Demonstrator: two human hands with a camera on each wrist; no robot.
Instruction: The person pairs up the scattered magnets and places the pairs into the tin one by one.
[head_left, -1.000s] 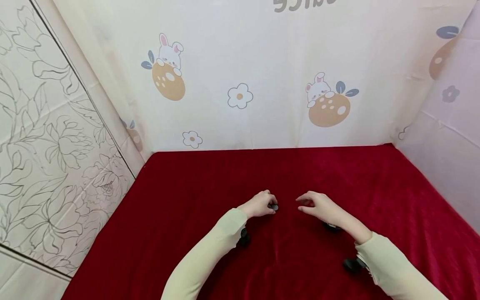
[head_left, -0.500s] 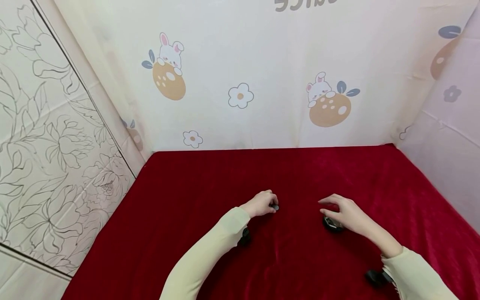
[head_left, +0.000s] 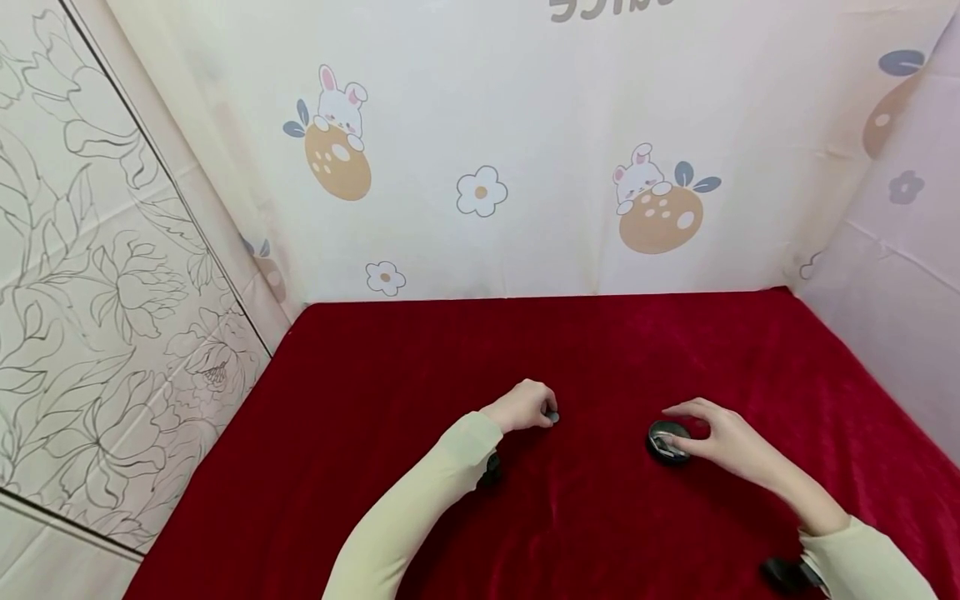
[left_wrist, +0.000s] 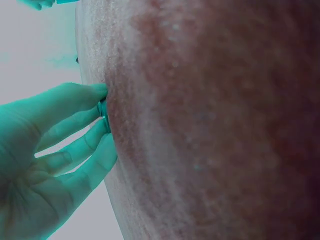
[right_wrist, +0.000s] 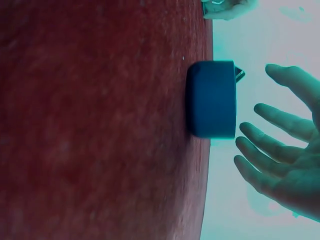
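Small piece: a little grey round thing (head_left: 552, 416) sits at my left fingertips, down on the red cloth (head_left: 420, 375), about the middle of the table; too small to tell more.
My left hand (head_left: 522, 407): fingers curled over, tips pinching that grey piece against the cloth; the wrist view shows my left fingertips (left_wrist: 102, 92) pressed right onto the fabric with a thin edge between them.
Black pot: a low, round black container (head_left: 667, 440) stands flat on the cloth, off to the right of the grey piece and well apart from it; something pale and shiny lies across its top.
My right hand (head_left: 720, 442): fingers loose and spread, nothing gripped. From above my fingertips look to be at the pot's right side; from the wrist view they (right_wrist: 280, 120) hang just beside it with a gap showing.
Cloth: red velvet, rumpled, covering the whole table.
Surroundings: pale backdrop (head_left: 525, 125) behind, printed with rabbits, flowers and round orange shapes; a wall with line-drawn flowers (head_left: 90, 275) on my left.
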